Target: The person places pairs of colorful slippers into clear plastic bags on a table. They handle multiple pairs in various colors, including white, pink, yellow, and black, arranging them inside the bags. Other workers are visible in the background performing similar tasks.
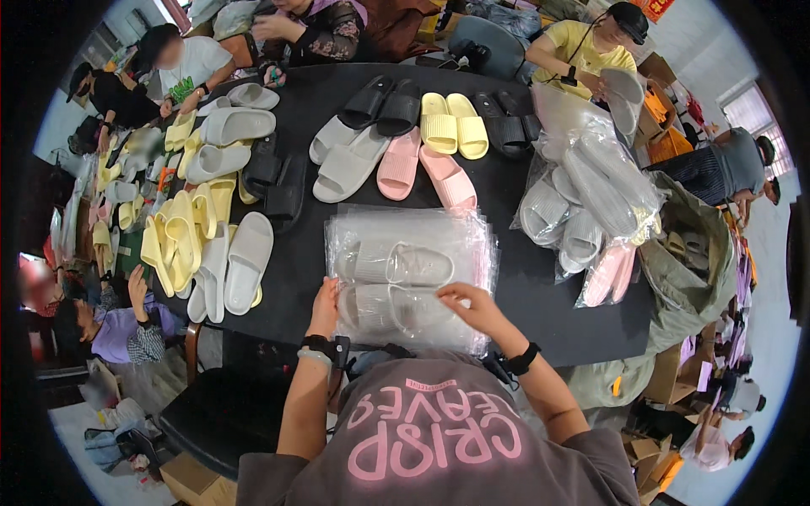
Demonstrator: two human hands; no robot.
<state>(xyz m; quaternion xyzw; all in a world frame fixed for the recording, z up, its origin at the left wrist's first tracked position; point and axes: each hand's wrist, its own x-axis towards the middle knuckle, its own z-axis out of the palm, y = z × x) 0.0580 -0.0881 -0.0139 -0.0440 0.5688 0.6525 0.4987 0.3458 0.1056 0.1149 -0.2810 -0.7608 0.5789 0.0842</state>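
Observation:
In front of me a pair of grey slide slippers (405, 265) lies inside a clear plastic bag (354, 228), one slipper above the other. The bag rests on a stack of flat clear bags (483, 253). At the bag's left edge, my left hand (324, 309) is closed on the plastic near the lower slipper. My right hand (474, 307) reaches over the bag's right side. Its fingertips pinch the plastic beside the lower slipper's right end; the finest contact is hard to make out.
Loose black, grey, pink and yellow slippers (354, 164) stand along the dark table's (299, 93) far side. More slippers (181, 228) are piled left. Bagged pairs (591, 194) heap up right, beside a large green sack (696, 278). Several people work around the table; a black chair (224, 413) is lower left.

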